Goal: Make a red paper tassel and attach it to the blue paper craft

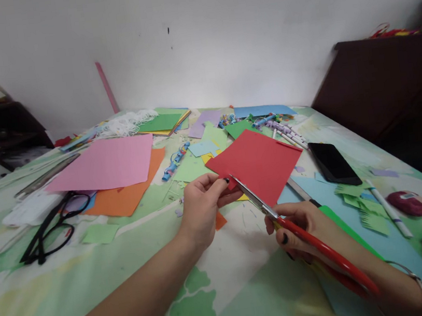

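My left hand [202,206] pinches a small piece of red paper [231,182] between thumb and fingers. Around the handles of a pair of scissors [325,246] with red grips, my right hand [299,229] is closed. The blade tips reach the small red piece beside my left thumb; whether they are parted is hard to make out. Just behind both hands lies a larger red sheet [256,162], a narrow strip resting along its right edge. Part of the right fingers is hidden by the scissors.
Pink paper [105,165], orange paper [122,196] and black glasses [54,227] lie to the left. At right are a phone [333,162], a green-handled tool [347,230], fringed green paper [371,208] and a marker [391,211]. White string [127,122] sits near the wall.
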A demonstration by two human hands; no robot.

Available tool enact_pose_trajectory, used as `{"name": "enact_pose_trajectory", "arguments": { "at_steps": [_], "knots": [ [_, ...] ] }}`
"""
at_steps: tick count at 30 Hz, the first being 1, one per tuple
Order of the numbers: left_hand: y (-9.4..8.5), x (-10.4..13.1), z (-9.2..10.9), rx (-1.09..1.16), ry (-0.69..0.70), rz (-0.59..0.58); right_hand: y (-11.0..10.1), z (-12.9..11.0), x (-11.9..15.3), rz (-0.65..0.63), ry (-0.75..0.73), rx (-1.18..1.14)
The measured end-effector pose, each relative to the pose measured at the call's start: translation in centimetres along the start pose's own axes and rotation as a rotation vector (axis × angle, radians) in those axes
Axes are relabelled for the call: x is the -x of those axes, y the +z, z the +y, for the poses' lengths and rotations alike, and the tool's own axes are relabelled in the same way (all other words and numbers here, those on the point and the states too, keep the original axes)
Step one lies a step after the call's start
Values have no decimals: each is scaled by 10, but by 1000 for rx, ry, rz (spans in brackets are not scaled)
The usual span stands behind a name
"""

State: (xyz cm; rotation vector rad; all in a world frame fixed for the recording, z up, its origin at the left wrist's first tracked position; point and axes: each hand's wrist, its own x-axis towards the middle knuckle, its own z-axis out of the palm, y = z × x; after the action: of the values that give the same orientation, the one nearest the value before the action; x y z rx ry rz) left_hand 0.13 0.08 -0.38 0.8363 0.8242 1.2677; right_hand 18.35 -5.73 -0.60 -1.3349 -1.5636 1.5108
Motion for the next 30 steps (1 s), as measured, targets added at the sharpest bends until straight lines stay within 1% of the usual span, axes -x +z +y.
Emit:
{"name": "enact_pose_trajectory", "arguments": {
  "at_steps": [8, 14, 22, 30],
  "knots": [
    [-1, 1, 0, -3, 6, 0, 1, -1, 0, 24, 17, -6],
    [0, 0, -1, 2, 6, -8, 3, 0, 0, 24, -1, -38],
    [-1, 0, -1, 8, 6, -3, 2, -1, 0, 38, 29, -18],
    [0, 1, -1, 12, 10, -4, 2, 1, 2, 8, -30, -24]
  ]
}}
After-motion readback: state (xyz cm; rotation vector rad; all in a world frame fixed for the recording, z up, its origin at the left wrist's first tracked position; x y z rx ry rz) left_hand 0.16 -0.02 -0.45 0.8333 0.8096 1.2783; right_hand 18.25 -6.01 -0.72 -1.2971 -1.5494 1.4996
